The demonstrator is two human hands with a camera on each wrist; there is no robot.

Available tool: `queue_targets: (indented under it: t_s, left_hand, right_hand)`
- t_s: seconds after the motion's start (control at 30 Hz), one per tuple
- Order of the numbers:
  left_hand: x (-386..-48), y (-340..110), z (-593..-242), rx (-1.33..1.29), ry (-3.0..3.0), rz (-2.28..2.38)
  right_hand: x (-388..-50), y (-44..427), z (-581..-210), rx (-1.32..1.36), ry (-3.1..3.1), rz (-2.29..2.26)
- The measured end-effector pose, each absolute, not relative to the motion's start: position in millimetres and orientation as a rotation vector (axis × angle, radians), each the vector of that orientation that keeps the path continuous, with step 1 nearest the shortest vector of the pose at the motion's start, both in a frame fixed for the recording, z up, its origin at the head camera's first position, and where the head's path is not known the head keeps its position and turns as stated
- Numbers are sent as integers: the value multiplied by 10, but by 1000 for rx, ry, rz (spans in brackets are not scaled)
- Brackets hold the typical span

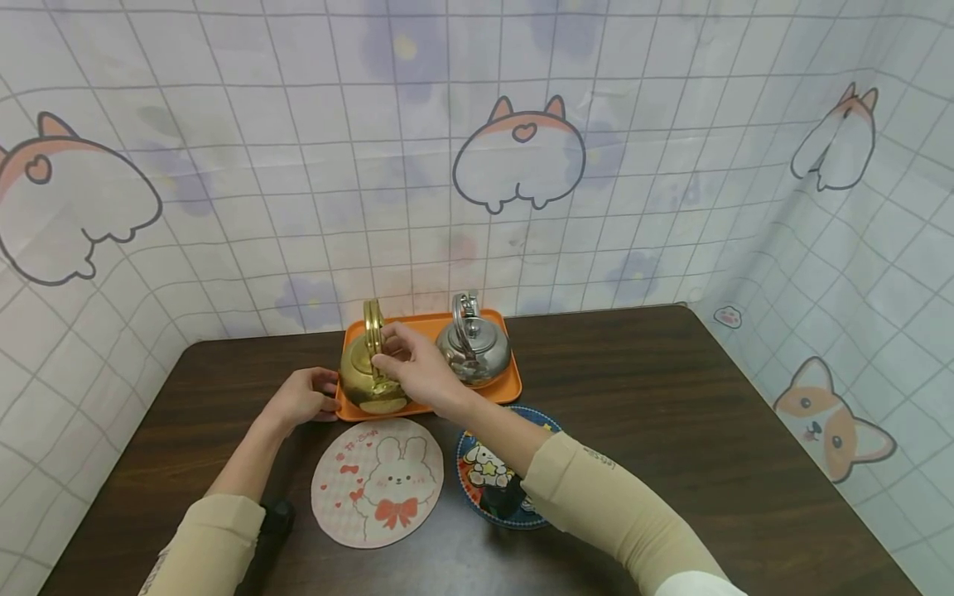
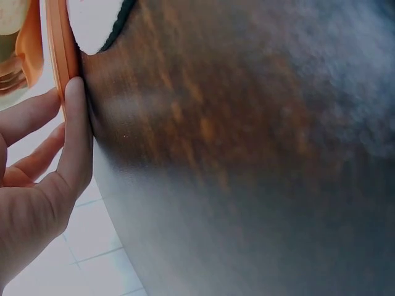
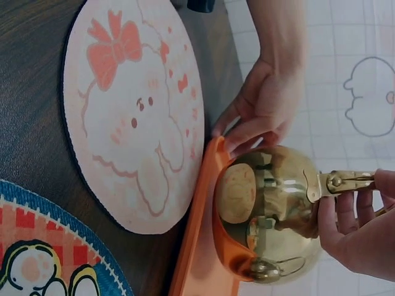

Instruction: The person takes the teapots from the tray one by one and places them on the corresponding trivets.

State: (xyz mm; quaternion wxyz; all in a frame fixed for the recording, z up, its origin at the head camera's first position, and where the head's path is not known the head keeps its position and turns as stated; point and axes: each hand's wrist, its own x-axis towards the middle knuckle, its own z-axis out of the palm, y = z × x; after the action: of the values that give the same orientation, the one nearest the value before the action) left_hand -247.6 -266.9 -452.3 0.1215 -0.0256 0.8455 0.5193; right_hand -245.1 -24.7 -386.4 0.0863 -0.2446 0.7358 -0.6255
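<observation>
Left hand [image 1: 301, 399]: fingers apart, laid against left end of orange tray [image 1: 510, 387]. Gold kettle [image 1: 359, 377]: at tray's left end; whether lifted, cannot be told. Right hand [image 1: 421, 364]: clamped on kettle handle [image 1: 369, 319]; level hold seems advised. Silver kettle [image 1: 483, 352]: on tray's right; bumps best avoided.

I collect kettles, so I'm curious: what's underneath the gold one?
The orange tray is under the gold kettle. The patch of tray directly beneath it is covered, so anything else there can't be seen.
</observation>
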Motion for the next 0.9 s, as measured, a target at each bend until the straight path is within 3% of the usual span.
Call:
queue_targets:
  t_s: [0.9]
  left_hand:
    - [-2487, -2676, -4523, -71, 2461, 1527]
  right_hand:
    - [-2284, -188, -3818, -744, 2147, -1867]
